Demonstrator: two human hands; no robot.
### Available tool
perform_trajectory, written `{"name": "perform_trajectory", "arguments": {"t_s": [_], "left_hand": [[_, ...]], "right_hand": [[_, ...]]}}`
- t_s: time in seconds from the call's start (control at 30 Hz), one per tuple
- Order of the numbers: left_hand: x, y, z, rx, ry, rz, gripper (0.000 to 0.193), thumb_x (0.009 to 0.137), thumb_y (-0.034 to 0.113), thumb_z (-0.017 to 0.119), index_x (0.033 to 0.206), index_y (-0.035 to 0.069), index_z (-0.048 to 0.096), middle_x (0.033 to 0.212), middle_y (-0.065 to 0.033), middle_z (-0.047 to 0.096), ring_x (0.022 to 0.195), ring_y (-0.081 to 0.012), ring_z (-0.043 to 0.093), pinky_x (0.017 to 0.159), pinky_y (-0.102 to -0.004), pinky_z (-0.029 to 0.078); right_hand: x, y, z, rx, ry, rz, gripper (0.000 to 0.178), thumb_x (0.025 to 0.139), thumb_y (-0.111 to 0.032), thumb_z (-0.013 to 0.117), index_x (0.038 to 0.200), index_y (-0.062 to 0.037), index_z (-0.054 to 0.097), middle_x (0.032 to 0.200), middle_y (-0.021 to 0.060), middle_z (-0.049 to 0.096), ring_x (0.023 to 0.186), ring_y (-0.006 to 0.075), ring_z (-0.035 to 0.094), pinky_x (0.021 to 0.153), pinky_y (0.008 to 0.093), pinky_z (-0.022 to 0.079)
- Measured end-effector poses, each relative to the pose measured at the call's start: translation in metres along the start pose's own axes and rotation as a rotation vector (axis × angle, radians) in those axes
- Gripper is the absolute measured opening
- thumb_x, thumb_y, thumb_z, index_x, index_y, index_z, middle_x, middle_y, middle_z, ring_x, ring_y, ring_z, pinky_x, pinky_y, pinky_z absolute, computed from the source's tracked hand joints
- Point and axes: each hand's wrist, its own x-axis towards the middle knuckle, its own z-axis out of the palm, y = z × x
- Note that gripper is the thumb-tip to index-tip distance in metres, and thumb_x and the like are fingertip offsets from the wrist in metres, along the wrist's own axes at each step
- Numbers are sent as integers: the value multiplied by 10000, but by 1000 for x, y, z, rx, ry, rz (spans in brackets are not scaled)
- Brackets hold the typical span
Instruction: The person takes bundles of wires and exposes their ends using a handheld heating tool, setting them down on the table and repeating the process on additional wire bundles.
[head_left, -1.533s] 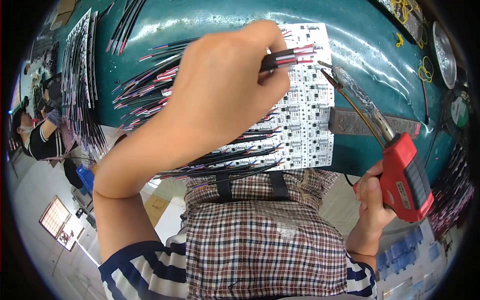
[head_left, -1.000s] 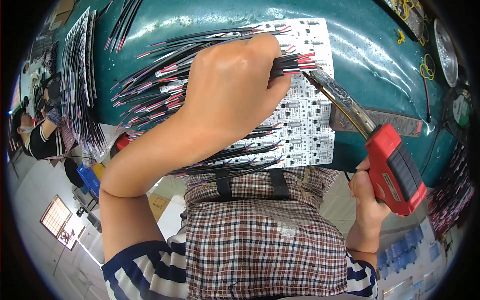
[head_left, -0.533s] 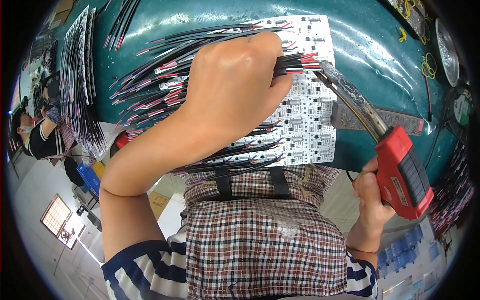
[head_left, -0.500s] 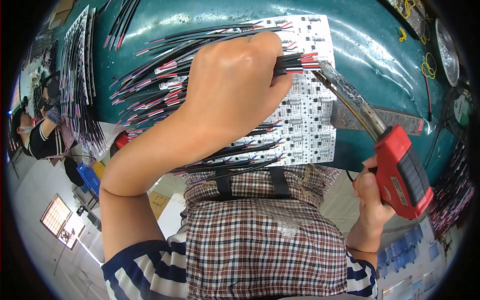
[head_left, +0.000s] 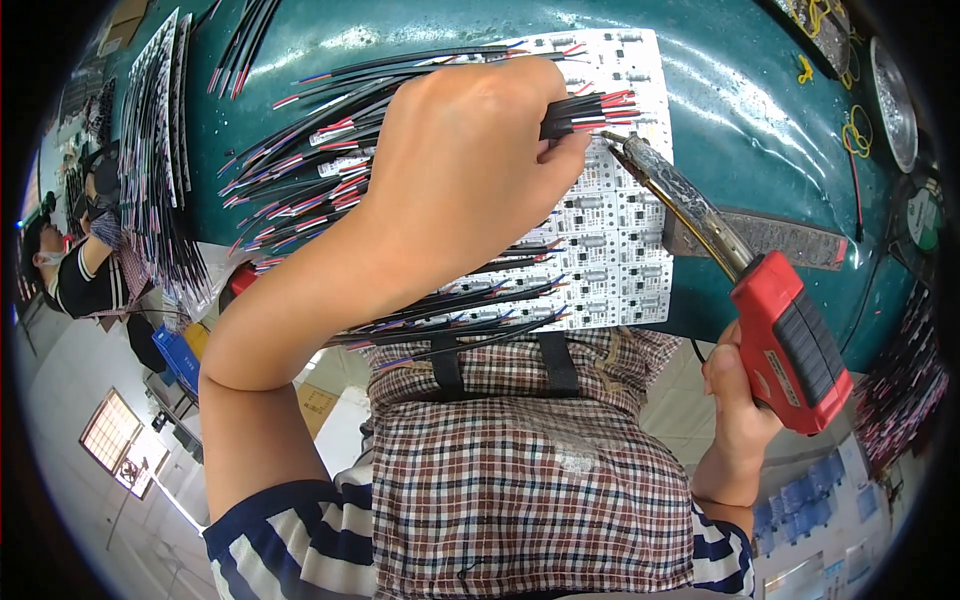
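Observation:
My left hand (head_left: 470, 150) is closed around a bundle of black-sleeved wires (head_left: 590, 112), whose red, white and black ends point right over a white circuit board panel (head_left: 640, 190). In my right hand (head_left: 740, 390) is a red soldering gun (head_left: 795, 345), gripped by its handle. The gun's barrel slants up and left, and its tip with a thin brass-coloured feed tube sits just below the wire ends, by my left thumb. Whether the tip touches the board or a wire, I cannot tell. Rows of other black wires (head_left: 300, 190) lie along the panel's left side, partly under my left arm.
A flat metal bar (head_left: 790, 240) lies right of the panel on the green table mat (head_left: 740, 60). Finished-looking wired panels (head_left: 155, 130) stand at the far left. A metal bowl (head_left: 893, 105) and yellow wire loops (head_left: 857, 130) are at the right. Another person (head_left: 75, 265) sits at left.
The soldering gun has moved left and slightly up, bringing its tip from beside the wire ends to below them. My left hand and the wire bundle have shifted slightly left and up.

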Motion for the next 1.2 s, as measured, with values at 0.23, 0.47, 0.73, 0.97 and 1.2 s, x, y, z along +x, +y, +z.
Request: {"name": "perform_trajectory", "arguments": {"t_s": [0.23, 0.47, 0.73, 0.97, 1.2], "left_hand": [[0, 1, 0, 14, 7, -1, 213, 772, 177, 797, 762, 41, 634, 539, -34, 546, 460, -183, 543, 492, -315, 430], [3, -4, -4, -39, -51, -25, 211, 793, 177, 795, 864, 5, 695, 589, -66, 594, 491, -155, 553, 507, -297, 445], [8, -4, -7, -123, -111, -37, 222, 802, 167, 799, 887, -11, 697, 621, -87, 619, 504, -126, 530, 503, -279, 437], [7, -4, -7, -77, -87, 5, 211, 788, 162, 806, 843, -5, 691, 632, -90, 631, 504, -134, 538, 503, -283, 443], [6, -4, -6, -35, -88, 19, 210, 781, 156, 802, 862, 5, 682, 633, -83, 627, 515, -141, 556, 510, -286, 450]], "right_hand": [[0, -4, -1, 76, -22, -23, 328, 832, 75, 602, 1158, 83, 566, 775, 70, 541, 506, 77, 451, 431, 218, 386], [-3, -7, 1, 33, 20, 26, 308, 851, 50, 609, 1155, 76, 566, 789, 75, 566, 491, 77, 452, 442, 218, 391], [-6, -2, -1, 16, -19, -3, 351, 857, 51, 632, 1199, 67, 559, 780, 80, 574, 517, 83, 488, 457, 211, 411], [-5, -6, -1, -8, -10, 25, 284, 859, 40, 621, 1138, 61, 570, 745, 66, 559, 518, 84, 478, 462, 219, 399], [-8, -8, 5, 142, 120, 97, 205, 870, -7, 634, 1053, 55, 564, 695, 60, 530, 494, 77, 444, 446, 229, 376]]}}
